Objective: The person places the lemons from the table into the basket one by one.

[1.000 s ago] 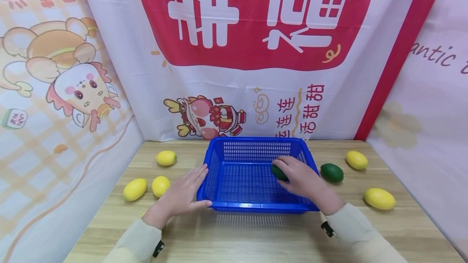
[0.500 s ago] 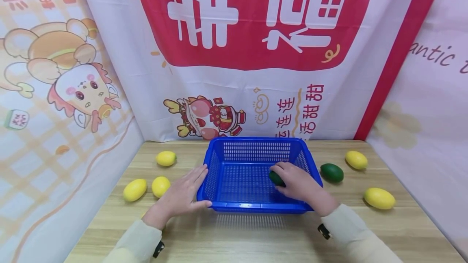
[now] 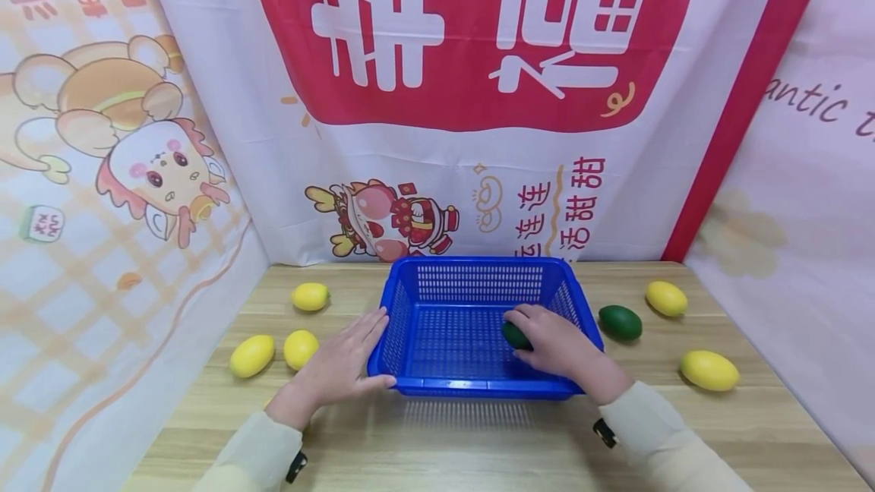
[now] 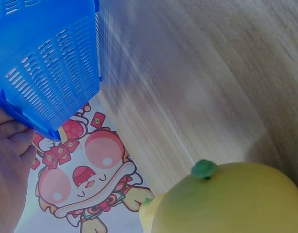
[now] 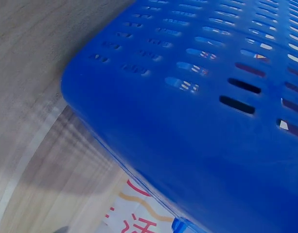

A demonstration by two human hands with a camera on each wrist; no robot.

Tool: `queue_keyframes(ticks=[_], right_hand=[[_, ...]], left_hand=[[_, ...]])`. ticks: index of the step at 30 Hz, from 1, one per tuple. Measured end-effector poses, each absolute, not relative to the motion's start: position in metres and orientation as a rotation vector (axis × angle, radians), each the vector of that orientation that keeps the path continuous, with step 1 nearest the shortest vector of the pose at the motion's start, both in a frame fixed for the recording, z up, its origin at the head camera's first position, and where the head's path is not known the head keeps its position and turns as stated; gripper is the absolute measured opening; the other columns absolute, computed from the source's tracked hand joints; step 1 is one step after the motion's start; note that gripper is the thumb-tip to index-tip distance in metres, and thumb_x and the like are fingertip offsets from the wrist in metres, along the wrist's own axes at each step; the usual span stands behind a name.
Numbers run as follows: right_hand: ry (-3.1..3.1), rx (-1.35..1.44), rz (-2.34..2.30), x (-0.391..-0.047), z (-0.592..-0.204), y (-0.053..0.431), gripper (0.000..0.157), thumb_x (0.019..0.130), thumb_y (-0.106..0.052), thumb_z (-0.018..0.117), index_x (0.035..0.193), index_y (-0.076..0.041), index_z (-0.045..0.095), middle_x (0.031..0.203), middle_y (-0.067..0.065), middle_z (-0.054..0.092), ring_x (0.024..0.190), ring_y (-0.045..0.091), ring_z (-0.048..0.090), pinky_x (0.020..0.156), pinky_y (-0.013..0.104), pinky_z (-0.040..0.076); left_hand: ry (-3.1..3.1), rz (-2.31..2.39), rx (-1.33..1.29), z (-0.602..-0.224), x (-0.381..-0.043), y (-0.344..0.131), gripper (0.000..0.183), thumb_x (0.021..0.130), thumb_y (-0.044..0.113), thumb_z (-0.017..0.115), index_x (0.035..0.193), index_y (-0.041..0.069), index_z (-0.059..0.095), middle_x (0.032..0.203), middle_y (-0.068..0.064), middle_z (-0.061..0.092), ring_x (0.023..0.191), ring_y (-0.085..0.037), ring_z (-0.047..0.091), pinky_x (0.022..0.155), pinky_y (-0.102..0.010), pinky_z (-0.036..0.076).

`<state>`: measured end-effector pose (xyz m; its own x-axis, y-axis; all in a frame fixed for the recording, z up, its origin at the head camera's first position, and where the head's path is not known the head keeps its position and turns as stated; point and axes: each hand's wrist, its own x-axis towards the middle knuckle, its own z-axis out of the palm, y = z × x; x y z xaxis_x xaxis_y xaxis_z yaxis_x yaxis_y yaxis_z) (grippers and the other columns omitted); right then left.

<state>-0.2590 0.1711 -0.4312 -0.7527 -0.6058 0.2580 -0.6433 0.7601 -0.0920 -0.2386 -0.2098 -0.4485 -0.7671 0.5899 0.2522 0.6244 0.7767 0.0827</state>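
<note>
A blue plastic basket [image 3: 454, 384] with slotted walls stands on the table. My left hand [image 3: 345, 359] rests on its left rim, fingers mostly straight and thumb by the front corner. In the left wrist view, fingers [image 4: 15, 133] touch the basket's edge. My right hand [image 3: 554, 340] reaches over the basket's right side and grips a dark green avocado [image 3: 516, 335] low inside it. Part of that avocado is hidden by the hand. The right wrist view shows only the basket's outer wall [image 5: 153, 116], not the hand. A second avocado [image 3: 620, 323] lies right of the basket.
Left of the basket lie lemons: one at the back [image 3: 311, 297], one farther left [image 3: 252, 356], another [image 3: 301, 349] near my left hand. A large lemon [image 4: 236, 204] fills the left wrist view's corner. Two more lemons [image 3: 666, 299] [image 3: 709, 370] lie right. A printed cloth [image 3: 451, 196] hangs behind.
My right hand has moved slightly left and down inside the basket with the avocado, then stayed almost still. The left hand and the basket have not moved.
</note>
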Motion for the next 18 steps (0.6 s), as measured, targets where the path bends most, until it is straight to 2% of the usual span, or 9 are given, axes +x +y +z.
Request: queue_keyframes(ticks=[18], right_hand=[[-2.762,0.957,0.301,-0.257,-0.421,0.177,0.052,0.084,-0.024,0.078,0.13,-0.007,0.059,0.123,0.01,0.062,0.115,0.026,0.058,0.096,0.044,0.049]], left_hand=[[-2.808,-0.227,-0.927,-0.447,-0.238,-0.208,0.098,0.086,0.074,0.045,0.153,0.004,0.026,0.159,-0.011,0.022,0.144,-0.028,0.023,0.112,-0.047,0.029]])
